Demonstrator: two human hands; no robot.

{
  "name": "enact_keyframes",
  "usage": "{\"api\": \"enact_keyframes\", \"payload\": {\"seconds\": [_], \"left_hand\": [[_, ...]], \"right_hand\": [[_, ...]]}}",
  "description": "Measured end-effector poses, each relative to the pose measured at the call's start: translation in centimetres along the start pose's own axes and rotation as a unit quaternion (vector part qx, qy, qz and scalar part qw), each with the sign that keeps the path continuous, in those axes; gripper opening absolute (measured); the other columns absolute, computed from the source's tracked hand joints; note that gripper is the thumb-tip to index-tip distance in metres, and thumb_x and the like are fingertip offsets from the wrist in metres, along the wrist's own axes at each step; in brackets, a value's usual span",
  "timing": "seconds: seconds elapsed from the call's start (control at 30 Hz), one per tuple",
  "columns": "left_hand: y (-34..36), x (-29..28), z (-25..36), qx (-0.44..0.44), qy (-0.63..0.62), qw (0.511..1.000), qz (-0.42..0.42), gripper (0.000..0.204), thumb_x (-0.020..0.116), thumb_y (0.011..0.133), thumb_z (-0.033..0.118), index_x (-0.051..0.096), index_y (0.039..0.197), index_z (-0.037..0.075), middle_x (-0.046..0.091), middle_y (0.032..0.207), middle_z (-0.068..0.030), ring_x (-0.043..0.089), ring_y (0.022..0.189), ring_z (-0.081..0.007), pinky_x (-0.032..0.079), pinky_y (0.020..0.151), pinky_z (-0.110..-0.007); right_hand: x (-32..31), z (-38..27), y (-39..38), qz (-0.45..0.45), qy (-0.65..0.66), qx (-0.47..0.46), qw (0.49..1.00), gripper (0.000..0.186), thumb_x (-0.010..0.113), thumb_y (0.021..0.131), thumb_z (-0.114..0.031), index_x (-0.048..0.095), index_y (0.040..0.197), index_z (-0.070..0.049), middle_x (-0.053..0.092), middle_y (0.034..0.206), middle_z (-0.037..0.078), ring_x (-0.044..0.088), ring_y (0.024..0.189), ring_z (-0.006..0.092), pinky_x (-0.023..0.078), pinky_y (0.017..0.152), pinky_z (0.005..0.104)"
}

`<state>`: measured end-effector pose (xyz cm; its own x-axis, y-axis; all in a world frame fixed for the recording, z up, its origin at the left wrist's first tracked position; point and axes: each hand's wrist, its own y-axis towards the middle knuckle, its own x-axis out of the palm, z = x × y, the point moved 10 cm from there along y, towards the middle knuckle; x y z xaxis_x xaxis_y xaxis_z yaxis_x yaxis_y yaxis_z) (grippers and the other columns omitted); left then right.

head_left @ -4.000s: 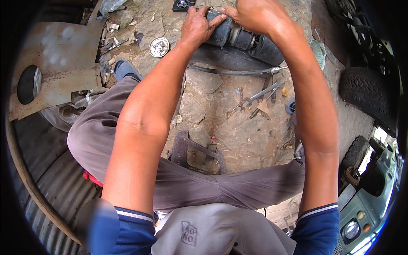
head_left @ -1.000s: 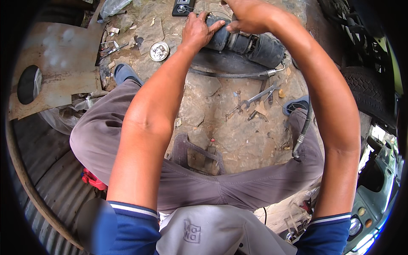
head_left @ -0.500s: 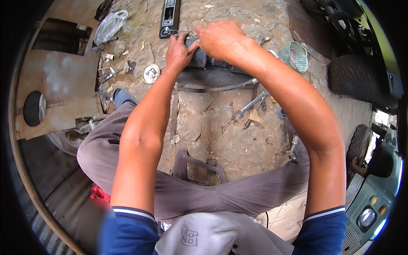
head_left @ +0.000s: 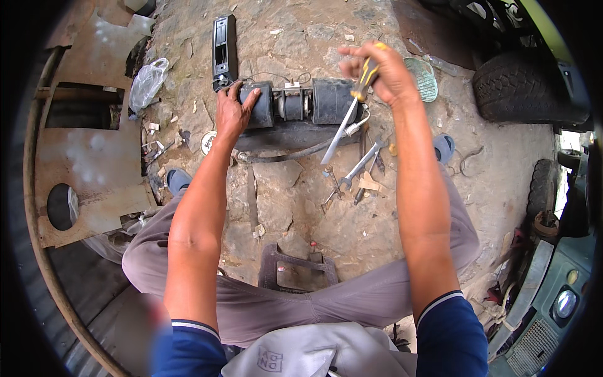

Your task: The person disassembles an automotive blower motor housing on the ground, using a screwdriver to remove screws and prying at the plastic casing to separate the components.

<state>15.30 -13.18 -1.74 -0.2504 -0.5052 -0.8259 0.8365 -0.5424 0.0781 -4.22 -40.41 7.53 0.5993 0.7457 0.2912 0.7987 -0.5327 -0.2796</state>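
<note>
A black blower unit [head_left: 292, 107] with two drum-shaped ends and a motor between them lies on the stone ground in front of me. My left hand [head_left: 234, 113] grips its left drum, thumb on top and fingers at the far edge. Above and right of the right drum, my right hand [head_left: 386, 72] is raised, holding a screwdriver [head_left: 340, 131] by its yellow and black handle. The long pale blade slants down to the left, its tip apart from the unit. Some of the right fingers stick out and are blurred.
Wrenches [head_left: 359, 168] and other small tools lie nearer me. Beyond my left hand is a long black slotted panel [head_left: 224, 50]. A green basket [head_left: 421, 80] stands right, near a tyre [head_left: 515, 103]. Left are a round tin [head_left: 208, 143], a plastic bag [head_left: 149, 85] and a rusty metal sheet [head_left: 94, 157].
My right hand has moved right, off the middle of the blower unit, and the screwdriver now shows in it. My left hand stays at the left drum. The view has shifted somewhat.
</note>
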Motion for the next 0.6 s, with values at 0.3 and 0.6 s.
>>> {"api": "enact_keyframes", "payload": {"seconds": [0.3, 0.6], "left_hand": [[-4.3, -3.8, 3.2, 0.015, 0.075, 0.977, 0.201, 0.033, 0.071, 0.094, 0.032, 0.071, 0.111, 0.004, 0.058, 0.125, -0.0237, 0.054, 0.118, -0.0393, 0.046, 0.095, -0.043], [-12.4, 7.3, 2.7, -0.080, -0.066, 0.989, 0.101, 0.024, 0.063, 0.098, 0.016, 0.071, 0.115, 0.002, 0.069, 0.083, -0.0265, 0.071, 0.072, -0.0366, 0.054, 0.066, -0.039]], "right_hand": [[-0.7, 10.4, -0.3, 0.020, -0.634, 0.077, 0.769, 0.064, 0.065, 0.095, -0.042, 0.047, 0.150, -0.015, 0.033, 0.160, 0.023, 0.052, 0.133, 0.0431, 0.047, 0.108, 0.0496], [-0.5, 10.3, -0.9, 0.031, -0.627, 0.046, 0.777, 0.064, 0.065, 0.093, -0.045, 0.051, 0.148, -0.015, 0.035, 0.159, 0.024, 0.055, 0.128, 0.0444, 0.048, 0.104, 0.0502]]}}
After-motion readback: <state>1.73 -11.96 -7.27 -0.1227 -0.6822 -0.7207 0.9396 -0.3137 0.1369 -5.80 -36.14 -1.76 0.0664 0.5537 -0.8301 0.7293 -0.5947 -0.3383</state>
